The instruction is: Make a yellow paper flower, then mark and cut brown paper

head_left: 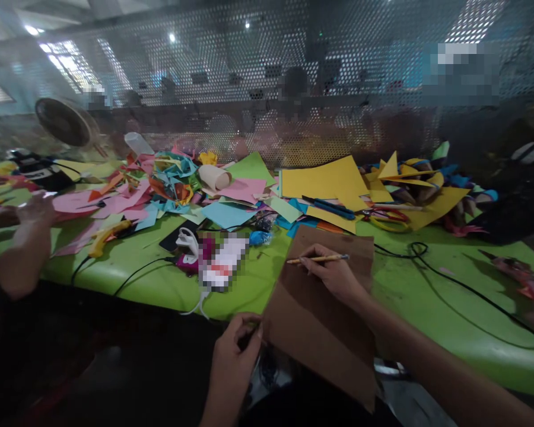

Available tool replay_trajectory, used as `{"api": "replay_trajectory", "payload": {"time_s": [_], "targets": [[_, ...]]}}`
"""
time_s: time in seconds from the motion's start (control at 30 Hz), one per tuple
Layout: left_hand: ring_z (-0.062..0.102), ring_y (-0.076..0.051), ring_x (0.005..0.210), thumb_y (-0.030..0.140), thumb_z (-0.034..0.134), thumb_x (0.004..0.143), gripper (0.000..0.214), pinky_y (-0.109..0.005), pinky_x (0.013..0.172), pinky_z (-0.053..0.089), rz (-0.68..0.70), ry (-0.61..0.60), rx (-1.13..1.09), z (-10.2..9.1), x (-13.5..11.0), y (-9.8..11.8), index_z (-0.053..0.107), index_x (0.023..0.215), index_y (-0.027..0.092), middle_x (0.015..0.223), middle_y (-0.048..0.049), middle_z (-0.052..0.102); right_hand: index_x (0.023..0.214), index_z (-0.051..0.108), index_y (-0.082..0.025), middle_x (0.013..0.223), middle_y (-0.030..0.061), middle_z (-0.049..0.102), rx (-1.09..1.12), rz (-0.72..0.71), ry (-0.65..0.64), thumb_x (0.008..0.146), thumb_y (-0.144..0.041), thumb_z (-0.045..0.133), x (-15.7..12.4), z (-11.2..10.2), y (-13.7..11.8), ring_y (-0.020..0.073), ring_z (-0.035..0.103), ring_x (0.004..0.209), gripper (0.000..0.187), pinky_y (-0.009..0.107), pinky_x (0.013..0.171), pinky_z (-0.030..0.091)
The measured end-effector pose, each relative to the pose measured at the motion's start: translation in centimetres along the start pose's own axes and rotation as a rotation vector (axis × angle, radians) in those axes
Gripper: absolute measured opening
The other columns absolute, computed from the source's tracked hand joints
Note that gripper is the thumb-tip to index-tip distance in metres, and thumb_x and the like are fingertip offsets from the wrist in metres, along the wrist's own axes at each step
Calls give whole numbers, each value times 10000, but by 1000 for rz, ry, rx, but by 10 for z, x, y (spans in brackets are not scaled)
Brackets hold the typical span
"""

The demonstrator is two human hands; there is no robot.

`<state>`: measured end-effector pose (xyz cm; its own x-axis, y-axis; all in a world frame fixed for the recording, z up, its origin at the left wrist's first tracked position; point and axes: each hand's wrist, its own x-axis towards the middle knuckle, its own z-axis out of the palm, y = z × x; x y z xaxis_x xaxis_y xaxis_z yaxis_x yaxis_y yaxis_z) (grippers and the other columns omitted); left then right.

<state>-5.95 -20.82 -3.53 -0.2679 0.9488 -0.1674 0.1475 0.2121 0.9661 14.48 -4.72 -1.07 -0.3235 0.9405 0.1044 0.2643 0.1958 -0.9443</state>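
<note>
A brown cardboard sheet (pixel 315 332) lies slanted over the front edge of the green table, its lower end overhanging. Resting on its upper part, my right hand (pixel 333 276) grips a pencil (pixel 338 257), which is held nearly level with the tip toward the left. My left hand (pixel 238 350) has its thumb and fingers closed on the left edge of the cardboard, near the table's front edge. Whether the pencil tip touches the sheet I cannot tell.
Coloured paper (pixel 235 214) and scraps heap along the back. A yellow glue gun (pixel 109 237), a power strip (pixel 187 261) and scissors (pixel 389 220) lie about. Black cable (pixel 463 284) crosses the right side. A co-worker's hand (pixel 35 216) is at left; mesh stands behind.
</note>
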Motion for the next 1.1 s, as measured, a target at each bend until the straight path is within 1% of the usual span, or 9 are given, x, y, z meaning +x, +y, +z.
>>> {"api": "replay_trajectory", "payload": {"time_s": [0.13,0.2,0.27,0.37,0.43,0.53,0.63,0.8,1.1], "targets": [[683,-198,707,382,585,858,214,-271,659,514,30,-72,108,-6,1,0,648,970,211,706,-8,707,794,648,-200,747,23,677,-7,-7,15,852,-400,628,4,-1,1,150,567,628,209,270,547,440],[664,-198,672,362,556,878,204,-280,645,503,62,-111,239,-11,3,4,652,993,224,676,1,676,793,648,-199,732,20,672,-10,-8,17,855,-384,626,5,-2,2,143,552,607,197,265,530,425],[656,-207,696,345,553,881,186,-301,667,502,140,-103,405,-15,6,11,669,983,241,727,-12,680,794,645,-198,725,15,667,-14,-13,16,862,-367,620,6,-2,3,137,543,595,184,261,522,412],[655,-252,899,326,553,894,165,-365,806,506,320,-72,606,-17,13,30,684,956,248,932,-57,710,792,641,-198,733,13,663,-23,-27,18,871,-343,607,6,-2,5,136,549,603,168,262,534,412],[633,-264,1020,298,503,928,211,-395,877,500,415,-99,684,-13,21,43,673,1042,243,1065,-79,701,791,640,-199,740,12,663,-32,-36,20,874,-331,601,6,-2,6,136,550,608,161,263,543,414],[542,-248,1245,271,444,967,342,-433,1048,428,564,-214,792,-1,37,53,577,1282,255,1346,-72,607,796,645,-198,742,11,663,-44,-46,18,877,-334,598,7,-3,9,135,548,608,165,261,544,415],[397,-242,1404,338,409,995,458,-500,1169,295,668,-334,951,13,52,50,421,1445,251,1528,-52,445,800,641,-197,742,11,662,-52,-53,12,874,-341,596,9,-3,12,135,550,599,168,257,536,421],[307,-258,1460,454,368,999,575,-591,1168,276,725,-375,1161,24,58,38,300,1510,200,1588,-60,321,788,629,-208,720,1,652,-61,-61,7,873,-345,588,10,-4,14,130,536,565,166,254,518,414],[283,-245,1471,482,298,1008,588,-583,1166,298,748,-356,1213,25,55,33,284,1517,189,1598,-36,280,797,637,-213,764,16,667,-84,-81,39,880,-343,569,17,-6,17,147,535,601,169,269,531,410]]}}
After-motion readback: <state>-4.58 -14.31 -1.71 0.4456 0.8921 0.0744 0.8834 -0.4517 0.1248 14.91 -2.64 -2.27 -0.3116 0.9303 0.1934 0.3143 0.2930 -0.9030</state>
